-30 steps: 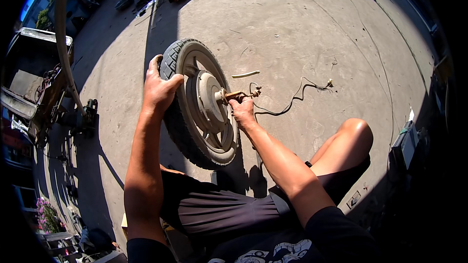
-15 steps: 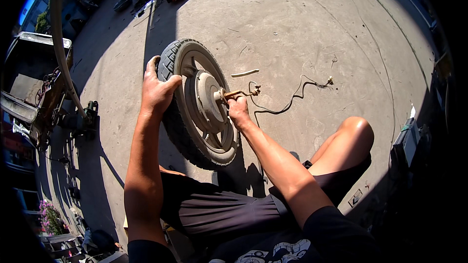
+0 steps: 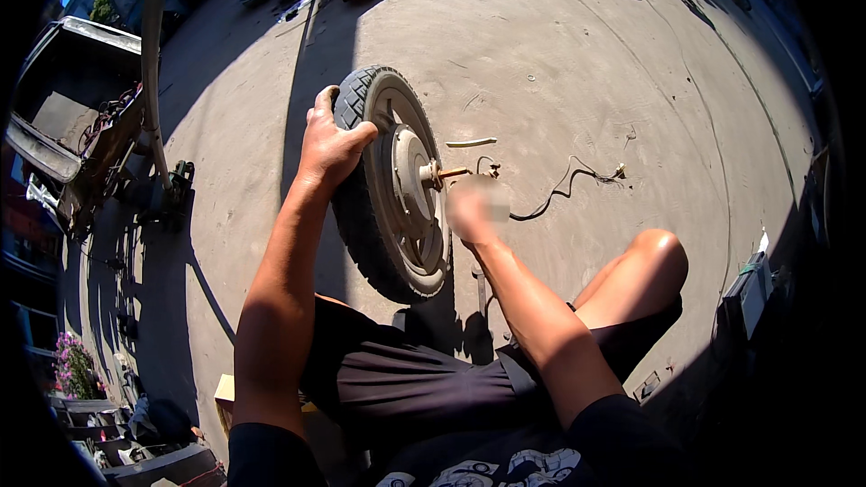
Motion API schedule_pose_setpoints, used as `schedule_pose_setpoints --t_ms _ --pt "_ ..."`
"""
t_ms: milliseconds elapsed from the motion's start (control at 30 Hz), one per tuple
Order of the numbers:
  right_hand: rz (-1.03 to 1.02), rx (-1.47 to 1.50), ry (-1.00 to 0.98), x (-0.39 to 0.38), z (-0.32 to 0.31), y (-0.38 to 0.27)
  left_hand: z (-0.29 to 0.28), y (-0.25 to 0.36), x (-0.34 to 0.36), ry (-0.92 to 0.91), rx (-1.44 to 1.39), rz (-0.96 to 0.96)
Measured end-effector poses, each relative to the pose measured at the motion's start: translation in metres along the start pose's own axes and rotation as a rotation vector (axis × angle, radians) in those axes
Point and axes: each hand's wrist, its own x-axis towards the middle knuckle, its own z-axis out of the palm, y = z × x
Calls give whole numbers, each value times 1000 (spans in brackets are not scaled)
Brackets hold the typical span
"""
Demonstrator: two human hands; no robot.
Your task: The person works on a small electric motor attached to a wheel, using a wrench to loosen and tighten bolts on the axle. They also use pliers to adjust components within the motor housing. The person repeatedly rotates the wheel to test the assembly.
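Observation:
A spoked wheel [image 3: 416,179] with a black treaded tire [image 3: 352,207] and a wide round hub stands tilted on the ground before me. My left hand [image 3: 334,144] grips the tire's upper left edge, its thumb toward the rim. From the hub's centre a rusty axle [image 3: 455,172] points right. My right hand [image 3: 475,209] is just below the axle, near the wheel's right side; its fingers are blurred, so what they hold, if anything, is unclear. A black cable [image 3: 541,208] runs along the ground to the right of that hand, ending in a small pale connector [image 3: 620,171].
A thin pale strip [image 3: 471,142] lies beyond the axle. A wrench-like tool [image 3: 481,287] is on the ground by my right forearm. At left stands an open metal cargo box [image 3: 54,149] beside a curved pole [image 3: 152,45]. Pink flowers [image 3: 76,365] grow at lower left.
The wheel and my left hand sit farther right in view and the wheel looks more upright. My right hand has moved off the axle, down and to the right. The background has shifted too.

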Motion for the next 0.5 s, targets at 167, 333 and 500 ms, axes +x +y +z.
schedule_pose_setpoints --t_ms 167,333,500 --pt "-480 -292 136 -17 -24 -4 -8 23 -10 -41 48 -104" --pt "-544 -250 -34 -76 18 -170 8 41 -10 33 -121 -213" --pt "-730 -448 -479 -40 34 -205 41 51 -12 340 -453 -478"
